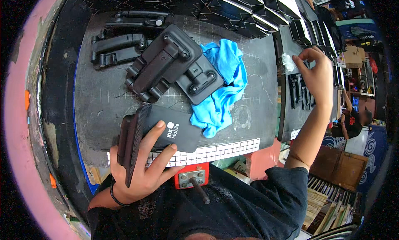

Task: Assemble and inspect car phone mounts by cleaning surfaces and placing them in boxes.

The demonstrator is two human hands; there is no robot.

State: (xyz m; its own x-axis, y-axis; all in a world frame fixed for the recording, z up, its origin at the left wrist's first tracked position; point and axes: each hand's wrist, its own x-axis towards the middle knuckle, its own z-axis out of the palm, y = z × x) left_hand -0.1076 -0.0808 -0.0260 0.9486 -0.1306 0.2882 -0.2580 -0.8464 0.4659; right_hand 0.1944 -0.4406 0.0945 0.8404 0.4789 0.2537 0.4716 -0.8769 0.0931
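At the lower left, my left hand (145, 165) grips a black hinged stand (132, 144). Its ridged part rises between thumb and fingers, while my fingers lie across its flat plate (178, 130) with white print. Raised at the right, my right hand (316, 71) pinches thumb and fingertips together at a small crumpled piece of clear plastic (288, 62). Beyond my left hand, black folded stands (166, 63) overlap on the dark work mat. A bright blue cloth (224, 86) lies bunched beside them, partly under one stand.
More black stands (120, 49) lie at the mat's far left. Black and white open boxes (245, 11) line the back. A side table (286, 115) on the right holds further black parts. A red metal bracket (192, 177) with a rod sits at the front edge. Another person (353, 123) is far right.
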